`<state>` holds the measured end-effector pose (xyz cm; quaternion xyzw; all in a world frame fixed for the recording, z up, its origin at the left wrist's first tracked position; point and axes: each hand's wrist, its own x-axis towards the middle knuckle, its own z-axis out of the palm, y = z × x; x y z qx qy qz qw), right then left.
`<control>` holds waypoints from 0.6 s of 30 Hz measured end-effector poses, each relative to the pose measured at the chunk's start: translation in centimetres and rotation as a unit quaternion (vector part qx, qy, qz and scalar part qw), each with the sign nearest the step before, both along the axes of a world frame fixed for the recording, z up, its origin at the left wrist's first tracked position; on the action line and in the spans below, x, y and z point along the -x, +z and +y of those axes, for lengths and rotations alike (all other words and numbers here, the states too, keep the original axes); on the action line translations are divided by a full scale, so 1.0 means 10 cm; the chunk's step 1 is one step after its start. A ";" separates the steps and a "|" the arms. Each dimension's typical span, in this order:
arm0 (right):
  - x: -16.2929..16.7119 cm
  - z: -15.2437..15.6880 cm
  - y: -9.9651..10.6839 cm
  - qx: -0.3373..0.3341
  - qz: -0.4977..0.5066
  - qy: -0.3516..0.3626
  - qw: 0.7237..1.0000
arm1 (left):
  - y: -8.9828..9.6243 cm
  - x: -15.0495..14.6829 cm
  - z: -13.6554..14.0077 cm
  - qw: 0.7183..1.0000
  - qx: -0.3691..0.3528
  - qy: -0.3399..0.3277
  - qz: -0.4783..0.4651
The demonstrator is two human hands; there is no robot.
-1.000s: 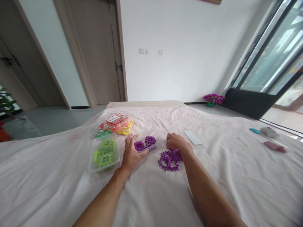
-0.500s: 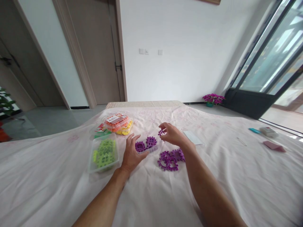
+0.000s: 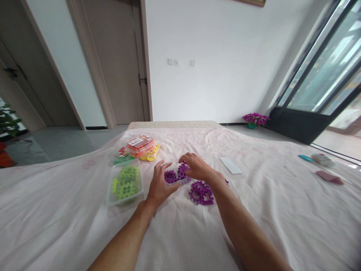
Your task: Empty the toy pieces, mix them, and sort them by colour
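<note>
a pale cloth (image 3: 180, 237) with faint pink flowers lies under everything, a bit wrinkly. close to us, a loose pile of purple bits (image 3: 199, 191) sits on it, partly tucked behind the right arm. over to the left, a see-through tub (image 3: 112, 197) has lime green bits (image 3: 126, 184) inside. next to it, the left hand (image 3: 159, 182) grasps the left end of a small clear box (image 3: 184, 181), thumb along the near side and fingers curled at the far side. two purple pieces (image 3: 170, 176) show in and over this box. the right hand (image 3: 190, 165) bends over the right end, its fingers on one purple piece and partly hiding it; i cannot tell if they pinch it. a pink thing (image 3: 329, 177) lies well off to the right. past the hands, a white card (image 3: 231, 165) lies flat on the right, and a packet of orange bits (image 3: 140, 145) rests on a yellow one (image 3: 151, 153) on the left. way back stand purple flowers (image 3: 255, 119) and a brown door (image 3: 114, 56).
</note>
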<state>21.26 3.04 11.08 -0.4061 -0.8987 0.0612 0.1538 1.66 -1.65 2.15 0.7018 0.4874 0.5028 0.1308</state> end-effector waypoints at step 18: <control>0.06 0.07 -0.07 0.012 -0.051 -0.039 0.998 | 0.01 -0.02 -0.01 1.000 -0.017 0.002 0.015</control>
